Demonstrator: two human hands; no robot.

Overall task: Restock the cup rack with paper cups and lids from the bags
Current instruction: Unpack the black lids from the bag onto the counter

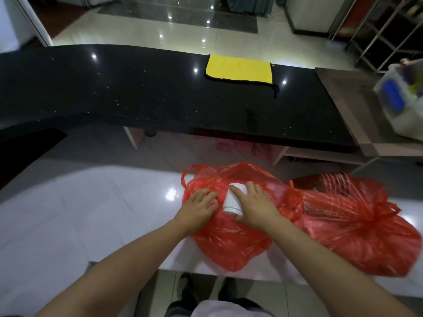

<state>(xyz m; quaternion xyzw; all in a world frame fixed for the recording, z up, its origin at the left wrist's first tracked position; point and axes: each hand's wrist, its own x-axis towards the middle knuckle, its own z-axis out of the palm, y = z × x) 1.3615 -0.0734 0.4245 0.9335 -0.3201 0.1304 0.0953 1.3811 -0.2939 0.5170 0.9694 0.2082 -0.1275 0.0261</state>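
Two red plastic bags lie on a white glossy table (pixel 91 213). The nearer red bag (pixel 229 243) is open at its top, and the second red bag (pixel 354 225) sits tied at the right. My right hand (pixel 256 207) grips a white paper cup (pixel 232 201), lying on its side at the mouth of the nearer bag. My left hand (pixel 200 208) presses on the bag's plastic just left of the cup, fingers curled on the film. No cup rack or lids are in view.
A long black counter (pixel 137 94) runs across behind the table, with a yellow cloth (pixel 239 68) on it. At the right, a clear plastic bag of items (pixel 402 104) sits on a grey metal surface (pixel 348 99). A metal rack frame (pixel 389 30) stands at the far right.
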